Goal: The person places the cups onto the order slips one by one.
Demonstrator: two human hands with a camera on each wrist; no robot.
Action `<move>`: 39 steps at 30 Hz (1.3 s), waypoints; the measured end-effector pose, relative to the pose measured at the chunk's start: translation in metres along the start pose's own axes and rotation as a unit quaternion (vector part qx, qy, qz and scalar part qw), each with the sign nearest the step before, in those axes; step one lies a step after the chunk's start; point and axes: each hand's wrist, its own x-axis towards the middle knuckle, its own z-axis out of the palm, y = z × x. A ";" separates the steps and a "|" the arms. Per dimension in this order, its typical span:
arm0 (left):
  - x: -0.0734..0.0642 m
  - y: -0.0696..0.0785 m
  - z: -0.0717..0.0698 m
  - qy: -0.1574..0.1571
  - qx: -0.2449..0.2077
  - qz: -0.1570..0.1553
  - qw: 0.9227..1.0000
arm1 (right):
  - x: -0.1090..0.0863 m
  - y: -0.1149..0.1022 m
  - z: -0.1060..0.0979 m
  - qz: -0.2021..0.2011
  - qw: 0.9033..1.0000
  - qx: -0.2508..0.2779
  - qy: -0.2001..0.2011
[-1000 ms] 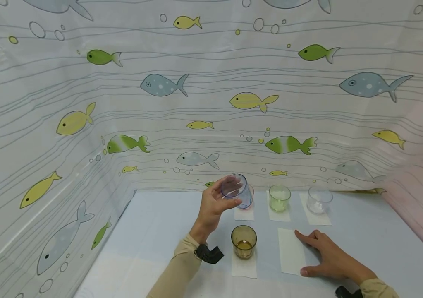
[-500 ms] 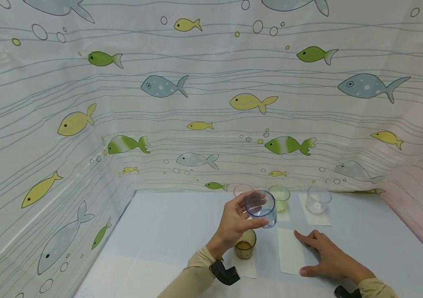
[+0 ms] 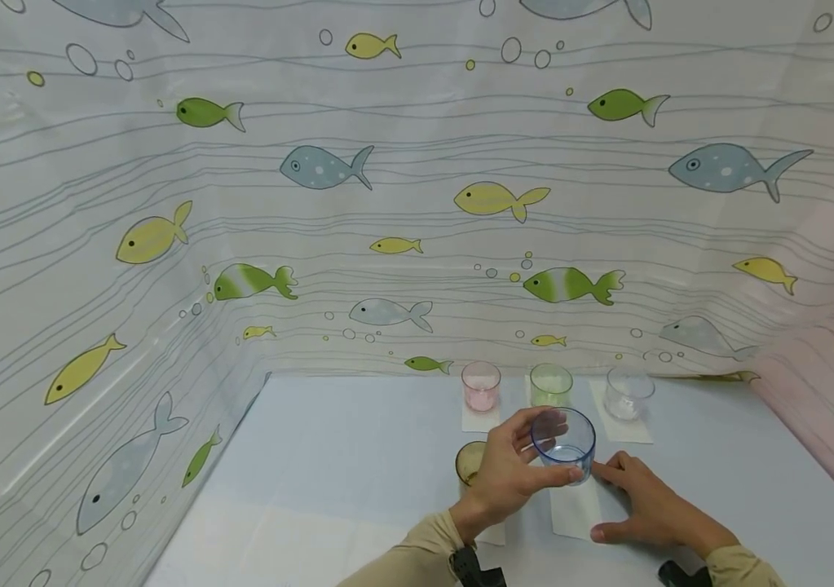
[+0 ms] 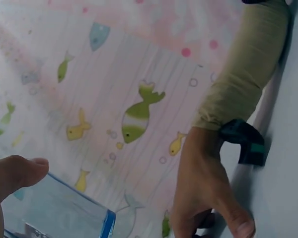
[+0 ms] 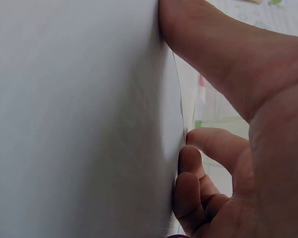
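In the head view my left hand [image 3: 508, 477] grips a clear blue glass [image 3: 567, 456], thumb on the near side and fingers round the far side. The glass is raised and overlaps the far end of a white paper napkin [image 3: 575, 512]. My right hand [image 3: 644, 504] rests on the table at the napkin's right edge, thumb and index finger spread apart. From the right wrist, its thumb [image 5: 203, 37] and fingertips [image 5: 190, 161] press the surface. The left wrist view catches the blue glass [image 4: 64, 210] tilted, beside the left thumb [image 4: 20, 173].
An amber glass [image 3: 469, 463] stands left of the napkin, partly hidden by my left hand. Farther back, a pink glass [image 3: 481, 390], a green glass [image 3: 551, 386] and a colourless glass [image 3: 628, 395] stand on napkins. A fish-patterned curtain [image 3: 417, 277] borders the table.
My left hand has carried the blue glass rightward and nearer, from in front of the pink glass to over the napkin's far end. The right hand stays put.
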 end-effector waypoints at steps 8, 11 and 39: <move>-0.005 -0.019 0.018 0.011 0.005 -0.014 1.000 | -0.001 0.003 0.001 -0.030 0.999 -0.026 0.020; -0.007 -0.024 0.024 0.024 0.025 -0.018 0.999 | 0.000 0.003 0.000 -0.024 0.999 -0.027 0.017; -0.009 -0.089 0.018 0.049 0.124 -0.055 0.990 | -0.002 0.007 0.003 -0.038 0.999 -0.025 0.020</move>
